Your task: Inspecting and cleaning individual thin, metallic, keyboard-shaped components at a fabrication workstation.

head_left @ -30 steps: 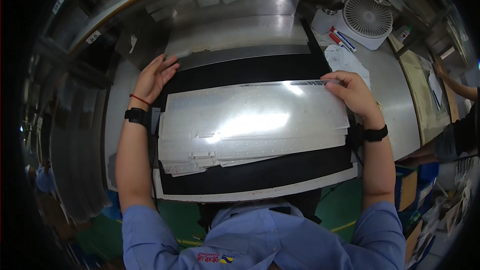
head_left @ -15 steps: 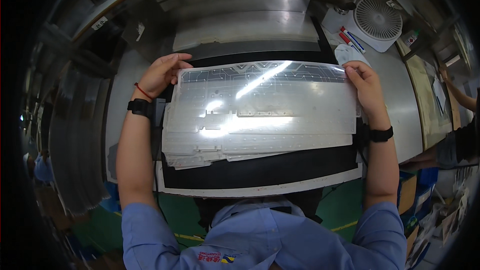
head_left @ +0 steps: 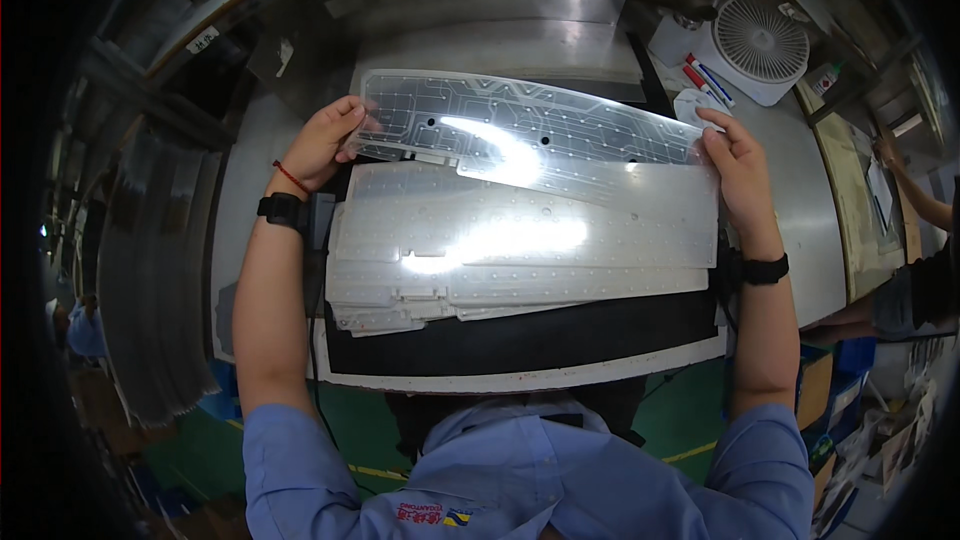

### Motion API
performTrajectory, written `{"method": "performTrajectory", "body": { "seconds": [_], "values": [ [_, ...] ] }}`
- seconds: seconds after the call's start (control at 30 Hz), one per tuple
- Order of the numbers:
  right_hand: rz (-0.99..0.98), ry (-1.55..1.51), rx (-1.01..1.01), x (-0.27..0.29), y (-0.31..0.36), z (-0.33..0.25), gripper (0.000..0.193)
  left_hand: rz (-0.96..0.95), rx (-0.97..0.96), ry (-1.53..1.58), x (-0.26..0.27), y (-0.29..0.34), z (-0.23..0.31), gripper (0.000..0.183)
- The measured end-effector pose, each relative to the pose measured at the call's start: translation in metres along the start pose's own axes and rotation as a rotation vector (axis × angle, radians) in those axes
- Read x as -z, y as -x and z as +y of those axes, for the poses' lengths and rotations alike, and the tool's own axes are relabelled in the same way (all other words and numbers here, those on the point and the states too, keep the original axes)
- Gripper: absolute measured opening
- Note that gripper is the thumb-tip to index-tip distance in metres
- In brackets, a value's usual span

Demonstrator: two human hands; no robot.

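Observation:
Between my hands hangs a clear plastic circuit sheet (head_left: pixel 480 110), tilted, with fine printed traces, small dots and a bright glare streak. My left hand (head_left: pixel 326 143) pinches its left edge, the fingertips partly showing through the film. At the right end, my right hand (head_left: pixel 735 165) grips the edge between thumb and fingers. Below the sheet lies a stack of similar translucent sheets (head_left: pixel 600 285), their front edges slightly fanned and notched at the left. The stack rests on a black mat (head_left: pixel 520 345) in front of me.
Behind the mat stands a metal panel (head_left: pixel 540 35) with small paper notes along it. A white fan (head_left: pixel 762 40) and several marker pens (head_left: pixel 705 83) are at the back right. Hanging grey strips (head_left: pixel 150 280) are at the left. Another person's arm (head_left: pixel 915 185) reaches in at the far right.
The circuit sheet has risen off the stack and tilted, its left end lifted away from me, uncovering the sheets beneath. Both hands keep their hold and have barely shifted.

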State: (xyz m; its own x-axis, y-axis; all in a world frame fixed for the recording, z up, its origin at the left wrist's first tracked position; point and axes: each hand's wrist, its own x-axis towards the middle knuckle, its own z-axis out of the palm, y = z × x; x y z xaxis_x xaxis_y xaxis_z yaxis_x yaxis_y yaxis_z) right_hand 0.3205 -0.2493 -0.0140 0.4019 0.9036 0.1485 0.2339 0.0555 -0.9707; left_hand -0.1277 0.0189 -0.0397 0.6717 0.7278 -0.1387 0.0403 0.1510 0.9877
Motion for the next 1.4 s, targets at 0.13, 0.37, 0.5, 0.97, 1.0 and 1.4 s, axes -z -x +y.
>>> {"method": "performTrajectory", "body": {
  "seconds": [0.13,0.37,0.5,0.97,1.0,1.4],
  "values": [
    [-0.012,0.026,-0.039,-0.005,0.003,-0.011,0.050,0.129,-0.033,0.106,0.014,-0.004,-0.009,0.023],
    [-0.243,0.112,-0.152,0.002,0.008,-0.012,0.055,0.356,-0.130,0.327,0.010,-0.012,-0.013,0.050],
    [-0.318,0.369,-0.053,0.000,0.011,-0.019,0.038,0.264,-0.135,0.314,0.014,-0.008,-0.010,0.055],
    [-0.117,0.197,0.027,-0.002,0.006,-0.007,0.016,0.123,-0.051,0.143,0.001,-0.002,-0.001,0.046],
    [-0.107,0.199,0.014,-0.001,0.005,-0.006,0.017,0.091,-0.029,0.094,-0.001,0.000,0.002,0.046],
    [0.020,0.105,0.017,0.002,-0.001,0.001,0.019,-0.103,0.021,-0.137,-0.007,0.003,0.001,0.025]
  ]
}}
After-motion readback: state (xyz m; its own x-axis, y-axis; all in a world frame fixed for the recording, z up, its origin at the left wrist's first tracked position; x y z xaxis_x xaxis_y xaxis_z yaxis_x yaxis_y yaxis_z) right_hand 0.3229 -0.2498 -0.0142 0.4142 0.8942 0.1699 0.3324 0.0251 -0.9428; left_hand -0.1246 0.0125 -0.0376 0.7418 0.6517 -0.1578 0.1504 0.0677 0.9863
